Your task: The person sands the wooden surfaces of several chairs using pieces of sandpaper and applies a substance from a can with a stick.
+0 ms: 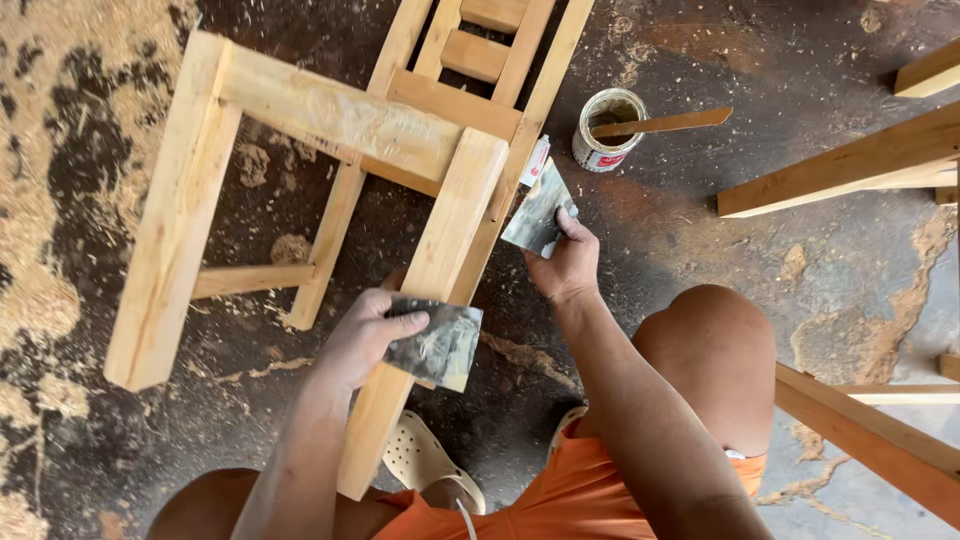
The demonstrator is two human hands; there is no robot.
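Sandpaper, left: a grey, worn sheet (440,345) pinched in the left hand (365,335), thumb on top and fingers curled under, held just over the near leg of the wooden frame.
Sandpaper, right: a second grey piece (538,215) gripped by the right hand (568,265), thumb pressed on its lower edge, raised beside the frame's long rail.
Handling of the sheets: thin, light and limp by the look of them; they curl at the corners, so they probably want a firm pinch near the middle or a fold to stiffen them. The gritty side should not slip, though an edge may tear.
Wooden frame: a pale timber frame (340,115) of square legs and cross rails, lying tilted on the floor, one long leg running down between the person's knees. It looks stiff and fairly heavy; a leg or rail would be the place to steady it.
Tin: an open can (608,130) with a flat wooden stick (665,123) laid across its rim, standing on the floor near the right hand.
Floor: dark floor (720,260), strewn with sawdust.
Other timber: loose planks (850,165) at the right.
Feet: a pale sandal (425,460) under the frame.
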